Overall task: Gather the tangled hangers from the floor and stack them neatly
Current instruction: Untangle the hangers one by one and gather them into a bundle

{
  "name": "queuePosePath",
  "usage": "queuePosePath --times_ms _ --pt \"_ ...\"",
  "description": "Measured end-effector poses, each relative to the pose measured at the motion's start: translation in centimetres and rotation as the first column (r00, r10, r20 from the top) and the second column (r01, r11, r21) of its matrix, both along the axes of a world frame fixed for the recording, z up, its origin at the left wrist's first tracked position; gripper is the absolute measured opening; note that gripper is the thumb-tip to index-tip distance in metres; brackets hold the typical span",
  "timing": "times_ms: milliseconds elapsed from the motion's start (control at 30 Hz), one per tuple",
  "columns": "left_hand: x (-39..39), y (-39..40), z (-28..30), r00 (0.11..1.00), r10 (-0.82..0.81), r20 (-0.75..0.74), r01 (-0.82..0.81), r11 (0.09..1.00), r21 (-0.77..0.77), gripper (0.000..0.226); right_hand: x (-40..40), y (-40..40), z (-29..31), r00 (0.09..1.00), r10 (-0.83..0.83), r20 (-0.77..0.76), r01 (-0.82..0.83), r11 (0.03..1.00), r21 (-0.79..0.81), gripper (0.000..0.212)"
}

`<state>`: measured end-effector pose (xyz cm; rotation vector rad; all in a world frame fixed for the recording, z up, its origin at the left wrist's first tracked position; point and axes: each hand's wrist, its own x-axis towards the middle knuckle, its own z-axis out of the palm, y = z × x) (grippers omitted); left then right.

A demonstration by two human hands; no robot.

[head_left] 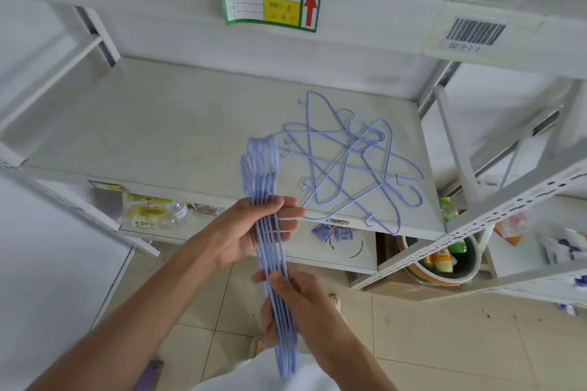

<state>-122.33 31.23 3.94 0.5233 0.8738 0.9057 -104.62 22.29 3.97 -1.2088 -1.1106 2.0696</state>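
A white metal shelf rack (178, 124) fills most of the view, and everything else sits around its middle shelf. Above that shelf, on the front edge of the next level up, are a green and yellow label (270, 3) with a red arrow and, to its right, a barcode sticker (475, 32). Below the shelf, a lower level holds plastic bottles (168, 216) and small wrappers (333, 232), and to the lower right a round basin (444, 267) holds more bottles. Beige floor tiles (444, 343) lie under it all.

On the right half of the shelf lies a tangled heap of pale blue wire hangers (349, 162), reaching to its front edge. In front of the shelf a person holds an aligned bundle of the same hangers (270, 232), hooks pointing toward the shelf. The left hand (251, 232) wraps the bundle near its middle, fingers (282, 209) curled around the wires. The right hand (292, 301) grips it lower down, nearer the body, fingers closed on it
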Motion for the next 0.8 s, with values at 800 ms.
queuePosePath --times_ms 800 --pt "-1.3 5.1 1.8 0.991 -0.083 0.105 0.077 0.995 0.062 0.052 11.1 12.6 -7.6 0.751 -0.584 0.308 0.520 0.811 0.269 0.023"
